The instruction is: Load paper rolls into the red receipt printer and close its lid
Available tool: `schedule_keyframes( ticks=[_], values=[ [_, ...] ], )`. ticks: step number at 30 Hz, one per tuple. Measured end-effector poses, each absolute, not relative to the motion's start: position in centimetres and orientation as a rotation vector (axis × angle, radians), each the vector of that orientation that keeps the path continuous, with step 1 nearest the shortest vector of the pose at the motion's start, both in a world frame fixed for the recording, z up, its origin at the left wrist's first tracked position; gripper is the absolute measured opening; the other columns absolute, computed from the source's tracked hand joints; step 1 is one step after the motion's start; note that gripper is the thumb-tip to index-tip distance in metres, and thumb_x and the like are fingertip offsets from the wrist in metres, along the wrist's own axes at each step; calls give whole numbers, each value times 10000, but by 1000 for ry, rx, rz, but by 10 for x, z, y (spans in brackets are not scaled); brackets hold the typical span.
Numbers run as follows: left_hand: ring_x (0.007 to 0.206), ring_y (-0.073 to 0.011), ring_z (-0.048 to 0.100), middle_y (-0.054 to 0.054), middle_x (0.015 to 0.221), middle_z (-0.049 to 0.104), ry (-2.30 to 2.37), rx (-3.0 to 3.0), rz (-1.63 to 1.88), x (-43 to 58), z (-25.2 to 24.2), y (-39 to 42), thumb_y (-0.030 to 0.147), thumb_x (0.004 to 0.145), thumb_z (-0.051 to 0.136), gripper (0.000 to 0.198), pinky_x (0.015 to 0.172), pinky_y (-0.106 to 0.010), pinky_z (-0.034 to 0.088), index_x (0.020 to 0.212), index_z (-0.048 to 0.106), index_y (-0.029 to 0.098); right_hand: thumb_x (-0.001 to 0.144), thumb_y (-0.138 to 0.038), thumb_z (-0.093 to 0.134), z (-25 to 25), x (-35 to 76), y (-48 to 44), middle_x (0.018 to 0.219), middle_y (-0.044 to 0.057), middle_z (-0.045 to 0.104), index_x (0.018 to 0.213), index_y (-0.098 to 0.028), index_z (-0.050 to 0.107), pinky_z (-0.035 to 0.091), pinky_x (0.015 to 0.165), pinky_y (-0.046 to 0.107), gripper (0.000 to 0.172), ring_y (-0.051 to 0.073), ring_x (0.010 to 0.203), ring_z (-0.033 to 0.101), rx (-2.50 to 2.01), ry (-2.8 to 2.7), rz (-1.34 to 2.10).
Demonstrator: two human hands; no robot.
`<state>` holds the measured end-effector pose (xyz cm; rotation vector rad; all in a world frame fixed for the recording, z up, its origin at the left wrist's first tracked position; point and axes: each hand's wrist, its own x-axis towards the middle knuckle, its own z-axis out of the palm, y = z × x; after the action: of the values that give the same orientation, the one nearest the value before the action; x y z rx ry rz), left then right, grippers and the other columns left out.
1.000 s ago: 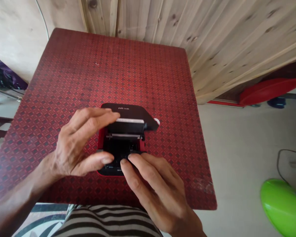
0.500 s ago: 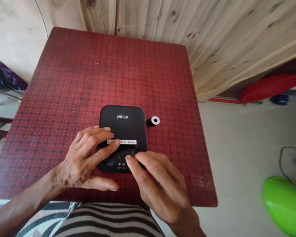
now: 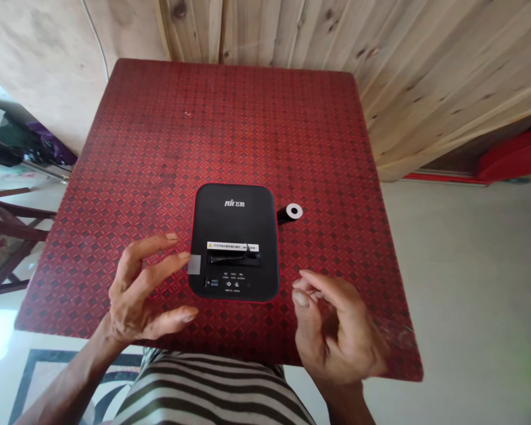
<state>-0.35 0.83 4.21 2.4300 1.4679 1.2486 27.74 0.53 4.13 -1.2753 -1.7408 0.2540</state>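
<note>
A black receipt printer (image 3: 234,221) with a red edge lies flat on the table, its lettered top facing up. Across its lower half runs a dark slot (image 3: 219,258), with a thin curved black piece over it, below a white warning label (image 3: 232,246). My left hand (image 3: 144,289) is at the printer's left side, fingers spread; its index fingertip meets the edge of a small translucent patch (image 3: 194,264). To the right, apart from the printer, my right hand (image 3: 338,327) has its thumb and fingertips drawn together; whatever may be between them is unclear.
A paper roll (image 3: 293,211) with a white end and black side lies against the printer's right side. The red patterned table (image 3: 230,130) meets a wooden plank wall (image 3: 274,32) at the back. Dark wooden chair parts (image 3: 15,221) stand at the left.
My right hand has moved off the printer to the right, and my left hand has drawn back to its left edge. The slot and lower panel are now uncovered by fingers.
</note>
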Motion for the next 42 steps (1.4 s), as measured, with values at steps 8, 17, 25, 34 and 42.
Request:
schedule_keyframes(
  ticks=[8,17,25,34,42],
  values=[
    [1186,-290,705,-150,1330,684,1467,2528,1204,0,19,-1,385,949,761,491,911,-447,672,1399,619,248,1099,-319,463,7,267,-5,817,30,756,1143,-222,695,583,611,274,255,167,624,721,-1516,-1622,525],
    [1147,-260,697,-147,1320,672,1428,2301,1280,4,13,3,392,951,764,440,887,-433,666,1338,617,241,1087,-281,416,8,263,-1,830,16,746,1167,-242,668,565,622,283,267,175,644,716,-1462,-1712,513],
    [1158,-256,692,-137,1272,671,1350,2195,1335,3,8,6,409,931,795,396,884,-421,657,1243,650,212,1068,-209,443,6,263,5,890,18,764,1192,-241,647,558,640,264,241,158,662,717,-1415,-1714,455],
    [1138,-251,674,-141,1272,643,1314,2199,1331,3,4,5,369,935,793,430,887,-420,639,1294,633,194,1096,-253,493,19,269,11,831,24,751,1209,-213,684,570,603,277,225,153,625,706,-1444,-1700,334],
    [1126,-242,671,-151,1264,632,1303,2252,1348,5,2,2,296,947,761,470,906,-379,632,1371,595,178,993,-67,673,75,251,69,946,57,795,1141,-160,736,596,829,339,186,192,846,713,-1038,-2242,-27]
  ],
)
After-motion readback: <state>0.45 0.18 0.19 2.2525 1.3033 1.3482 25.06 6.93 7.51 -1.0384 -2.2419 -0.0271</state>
